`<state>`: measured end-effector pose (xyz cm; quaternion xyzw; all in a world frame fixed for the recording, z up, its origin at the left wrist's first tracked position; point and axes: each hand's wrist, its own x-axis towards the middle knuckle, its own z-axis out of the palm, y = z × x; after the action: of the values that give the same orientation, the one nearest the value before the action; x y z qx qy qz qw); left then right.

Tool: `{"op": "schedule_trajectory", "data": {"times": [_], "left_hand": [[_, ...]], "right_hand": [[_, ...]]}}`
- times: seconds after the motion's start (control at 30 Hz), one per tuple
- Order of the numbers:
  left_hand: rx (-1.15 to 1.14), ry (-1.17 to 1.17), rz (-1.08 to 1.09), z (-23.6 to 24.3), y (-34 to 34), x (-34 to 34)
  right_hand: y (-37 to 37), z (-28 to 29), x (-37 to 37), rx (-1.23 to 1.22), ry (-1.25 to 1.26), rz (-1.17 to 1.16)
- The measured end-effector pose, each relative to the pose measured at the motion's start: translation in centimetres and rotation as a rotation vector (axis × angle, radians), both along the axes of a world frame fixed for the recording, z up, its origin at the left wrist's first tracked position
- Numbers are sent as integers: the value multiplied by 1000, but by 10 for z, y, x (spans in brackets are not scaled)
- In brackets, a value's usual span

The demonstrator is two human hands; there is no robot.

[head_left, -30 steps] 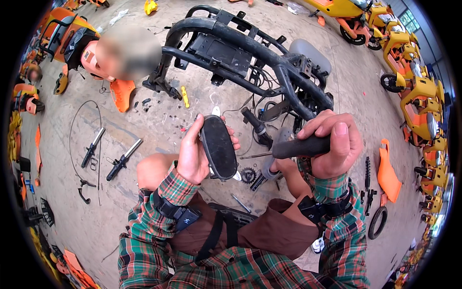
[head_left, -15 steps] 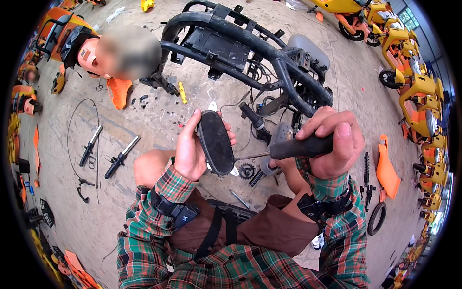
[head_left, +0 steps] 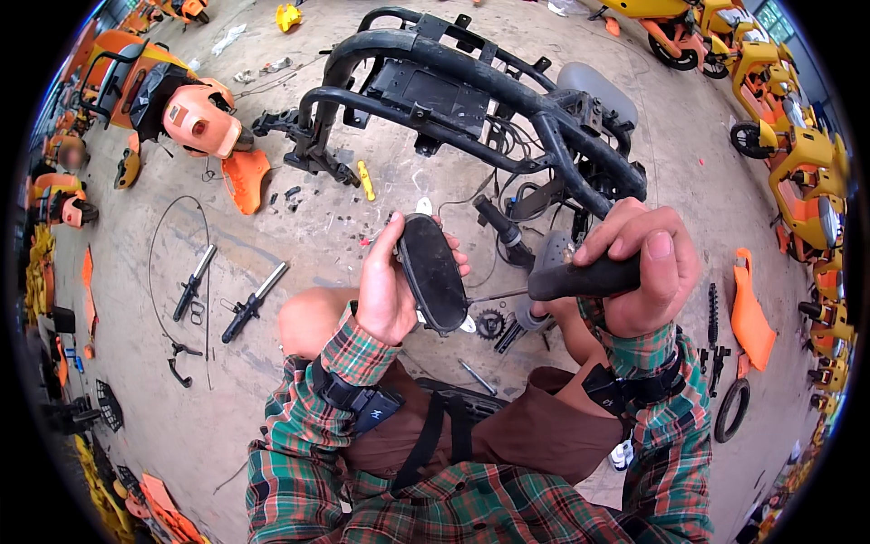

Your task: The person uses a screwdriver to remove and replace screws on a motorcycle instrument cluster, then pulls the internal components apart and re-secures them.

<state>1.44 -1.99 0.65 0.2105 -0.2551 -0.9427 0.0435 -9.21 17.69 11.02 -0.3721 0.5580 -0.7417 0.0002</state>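
In my left hand (head_left: 384, 288) is a long oval part (head_left: 433, 272) with a dark flat face and white tabs showing at its upper and lower ends. My left fingers wrap behind it, with the thumb along its left side. My right hand (head_left: 660, 265) is closed around the black handle of a screwdriver (head_left: 584, 278). Its thin shaft points left, and the tip meets the lower right edge of the oval part; whether it sits in a gap there I cannot tell. Both hands are above my knees.
Ahead stands a black tubular scooter frame (head_left: 471, 83) with loose cables. On the floor lie fork tubes (head_left: 256, 301), a yellow tool (head_left: 365, 180), a toothed sprocket (head_left: 490, 324), an orange panel (head_left: 750, 308) and a black ring (head_left: 732, 411). Yellow scooters (head_left: 787, 150) line the right side.
The whole view has shifted, so everything appears farther right. My hands, the oval part and the screwdriver keep nearly the same positions relative to each other.
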Motion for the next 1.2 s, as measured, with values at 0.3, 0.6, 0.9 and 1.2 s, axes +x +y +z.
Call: {"op": "schedule_trajectory", "data": {"times": [0.3, 0.6, 0.9, 1.2], "left_hand": [[-26, -32, 46, 3, 0, 0], [0, 0, 47, 1, -1, 0], [18, -1, 79, 0, 0, -1], [-6, -33, 99, 0, 0, -2]], "right_hand": [[-1, -3, -1, 30, 148, -40], [3, -5, -4, 36, 230, -34], [6, -7, -8, 19, 350, 11], [-1, 2, -1, 267, 237, -53]]}}
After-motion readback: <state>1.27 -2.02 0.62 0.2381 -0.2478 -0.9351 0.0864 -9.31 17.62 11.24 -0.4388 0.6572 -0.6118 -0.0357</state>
